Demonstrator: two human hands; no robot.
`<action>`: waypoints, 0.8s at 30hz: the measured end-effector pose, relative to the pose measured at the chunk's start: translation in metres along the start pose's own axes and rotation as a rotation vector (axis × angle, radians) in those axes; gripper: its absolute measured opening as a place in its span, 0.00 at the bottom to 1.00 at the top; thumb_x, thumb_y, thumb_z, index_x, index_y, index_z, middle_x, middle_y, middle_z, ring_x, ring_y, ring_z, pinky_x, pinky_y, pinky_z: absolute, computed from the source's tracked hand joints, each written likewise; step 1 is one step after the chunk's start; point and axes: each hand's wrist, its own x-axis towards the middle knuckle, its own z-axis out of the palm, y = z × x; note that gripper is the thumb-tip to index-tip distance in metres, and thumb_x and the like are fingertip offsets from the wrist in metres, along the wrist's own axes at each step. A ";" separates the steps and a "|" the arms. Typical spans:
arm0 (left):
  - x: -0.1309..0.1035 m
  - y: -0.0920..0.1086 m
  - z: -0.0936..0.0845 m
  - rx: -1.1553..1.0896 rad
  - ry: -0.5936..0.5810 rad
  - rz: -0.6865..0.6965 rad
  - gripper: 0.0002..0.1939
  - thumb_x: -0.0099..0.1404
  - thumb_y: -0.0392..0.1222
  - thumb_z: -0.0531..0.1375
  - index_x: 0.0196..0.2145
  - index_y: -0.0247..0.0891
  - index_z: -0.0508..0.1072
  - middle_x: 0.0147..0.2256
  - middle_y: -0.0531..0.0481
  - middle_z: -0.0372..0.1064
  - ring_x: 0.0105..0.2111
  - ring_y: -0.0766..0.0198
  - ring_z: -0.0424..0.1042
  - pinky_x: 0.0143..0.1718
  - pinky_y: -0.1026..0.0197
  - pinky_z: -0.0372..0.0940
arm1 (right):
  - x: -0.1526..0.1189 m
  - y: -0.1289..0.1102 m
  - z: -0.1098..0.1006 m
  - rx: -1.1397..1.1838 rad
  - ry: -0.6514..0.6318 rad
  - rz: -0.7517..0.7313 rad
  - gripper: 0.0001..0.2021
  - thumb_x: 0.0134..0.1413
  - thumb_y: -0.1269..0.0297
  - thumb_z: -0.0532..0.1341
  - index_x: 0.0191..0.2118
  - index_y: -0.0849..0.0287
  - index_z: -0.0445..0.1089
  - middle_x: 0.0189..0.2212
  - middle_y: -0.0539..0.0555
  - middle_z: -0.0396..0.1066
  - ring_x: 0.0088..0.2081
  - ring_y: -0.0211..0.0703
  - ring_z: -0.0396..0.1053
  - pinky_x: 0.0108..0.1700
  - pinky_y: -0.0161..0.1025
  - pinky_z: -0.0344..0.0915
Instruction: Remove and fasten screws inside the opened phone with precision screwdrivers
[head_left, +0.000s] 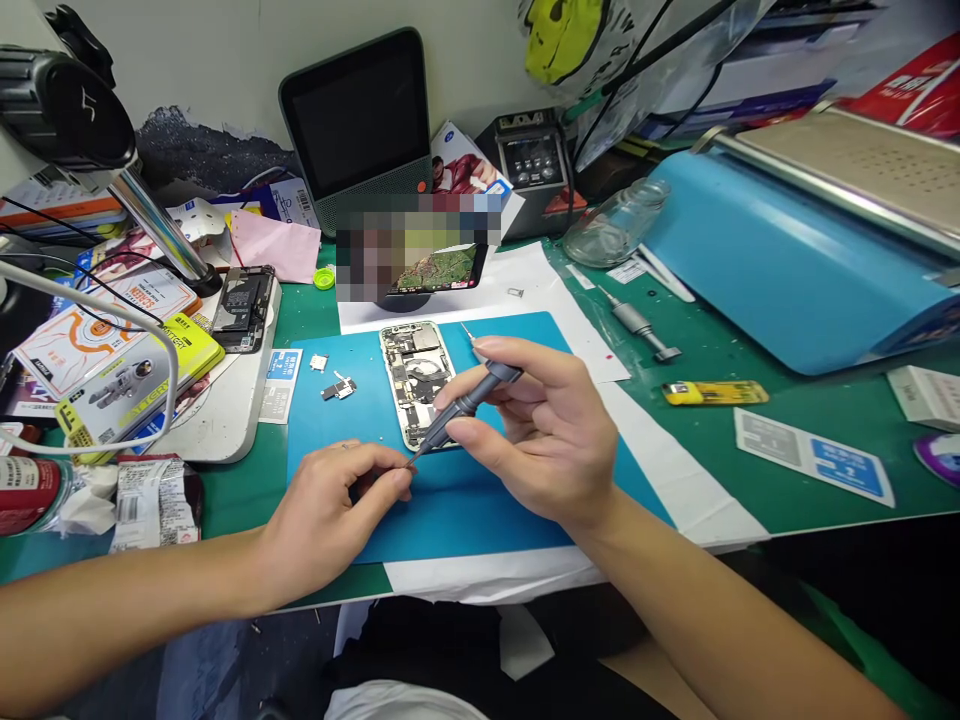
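Observation:
My right hand (559, 425) grips a grey screwdriver (459, 412), its shaft slanting down to the left. At the tip of that shaft, the thumb and forefinger of my left hand (337, 510) are pinched together; what lies between them is too small to make out. Just behind the screwdriver, an opened smartphone (415, 380) lies on the blue mat (465, 525) with its inner parts bare. Left of the phone are a small dark phone part (339, 387) and a small silvery part (319, 362). A thin metal tip (468, 332) shows beyond my right fingers.
A second screwdriver (637, 325), a yellow knife-like tool (715, 393) and a glass jar (616, 222) are on the right. A propped phone (442, 268) stands behind the mat. On the left are another opened phone (244, 308), boxes and a lamp pole (161, 230).

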 end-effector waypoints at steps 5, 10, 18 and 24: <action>0.000 0.001 0.000 0.001 0.000 0.003 0.10 0.74 0.42 0.57 0.37 0.41 0.77 0.33 0.58 0.77 0.35 0.67 0.75 0.39 0.65 0.64 | 0.000 0.000 0.000 -0.009 -0.008 -0.001 0.27 0.61 0.73 0.66 0.62 0.46 0.63 0.42 0.51 0.74 0.38 0.41 0.77 0.35 0.39 0.79; 0.000 0.001 0.001 -0.005 0.007 -0.019 0.08 0.74 0.43 0.59 0.40 0.42 0.78 0.34 0.57 0.78 0.35 0.66 0.75 0.39 0.64 0.64 | 0.000 -0.001 0.000 -0.011 0.006 0.011 0.27 0.61 0.72 0.66 0.62 0.45 0.64 0.44 0.51 0.74 0.39 0.41 0.77 0.35 0.39 0.80; 0.001 0.000 0.002 0.016 0.013 -0.032 0.08 0.72 0.44 0.60 0.42 0.42 0.79 0.33 0.56 0.77 0.32 0.66 0.73 0.35 0.64 0.63 | 0.000 -0.001 0.000 0.027 0.021 0.018 0.27 0.60 0.72 0.67 0.61 0.45 0.65 0.42 0.50 0.75 0.38 0.40 0.77 0.35 0.38 0.79; -0.001 0.002 0.002 0.020 0.005 -0.048 0.08 0.72 0.45 0.59 0.43 0.42 0.77 0.34 0.54 0.76 0.33 0.65 0.72 0.34 0.63 0.64 | 0.001 -0.001 -0.002 -0.012 0.110 -0.003 0.26 0.60 0.71 0.67 0.61 0.45 0.65 0.40 0.51 0.74 0.37 0.41 0.77 0.36 0.39 0.79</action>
